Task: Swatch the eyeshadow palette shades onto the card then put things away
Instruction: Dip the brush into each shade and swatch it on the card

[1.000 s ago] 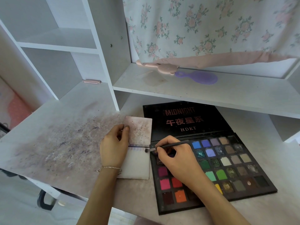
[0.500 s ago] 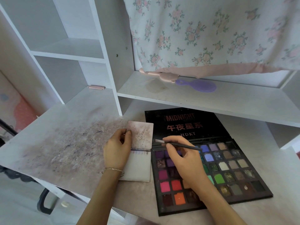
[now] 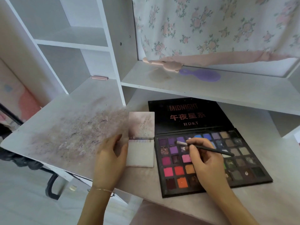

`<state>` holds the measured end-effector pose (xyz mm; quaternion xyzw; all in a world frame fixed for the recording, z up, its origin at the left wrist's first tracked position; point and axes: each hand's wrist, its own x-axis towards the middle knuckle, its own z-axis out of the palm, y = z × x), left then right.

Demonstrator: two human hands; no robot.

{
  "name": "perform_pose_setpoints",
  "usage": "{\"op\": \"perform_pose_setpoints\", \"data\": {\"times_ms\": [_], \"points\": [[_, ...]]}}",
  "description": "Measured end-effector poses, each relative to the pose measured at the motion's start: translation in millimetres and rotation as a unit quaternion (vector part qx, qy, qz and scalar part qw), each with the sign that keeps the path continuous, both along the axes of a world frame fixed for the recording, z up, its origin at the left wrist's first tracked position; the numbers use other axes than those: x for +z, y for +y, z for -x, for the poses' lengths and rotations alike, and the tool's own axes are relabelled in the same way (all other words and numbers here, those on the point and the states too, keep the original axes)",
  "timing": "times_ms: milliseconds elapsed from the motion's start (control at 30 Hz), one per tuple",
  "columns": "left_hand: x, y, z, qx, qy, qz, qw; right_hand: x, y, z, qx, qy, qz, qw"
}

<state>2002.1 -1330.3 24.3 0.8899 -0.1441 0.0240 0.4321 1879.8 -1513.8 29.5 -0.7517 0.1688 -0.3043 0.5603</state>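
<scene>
A black eyeshadow palette [image 3: 211, 161] lies open on the desk, its lid flat behind it and many coloured pans showing. Left of it lies a white swatch card [image 3: 140, 153], folded open, with a thin purple streak along its crease. My left hand [image 3: 112, 158] rests on the card's left edge and holds it down. My right hand [image 3: 204, 159] pinches a thin black brush [image 3: 206, 148]. The brush's pale tip sits over the purple pans in the palette's upper left corner.
The desk [image 3: 65, 132] is smeared with pinkish-grey powder left of the card. A purple hairbrush [image 3: 203, 75] and a pink item [image 3: 162, 63] lie on the shelf above the palette, under a floral curtain. A small pink clip [image 3: 99, 77] lies at the back left.
My right hand has carried the brush from the card's crease rightward onto the palette's purple pans. My left hand stays on the card.
</scene>
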Motion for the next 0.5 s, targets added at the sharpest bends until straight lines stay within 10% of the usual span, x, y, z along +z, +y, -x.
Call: {"op": "perform_pose_setpoints", "data": {"times_ms": [500], "points": [[-26, -2, 43, -0.005, -0.176, -0.11, 0.978, 1, 1, -16, 0.009, 0.062, 0.071, 0.995]]}}
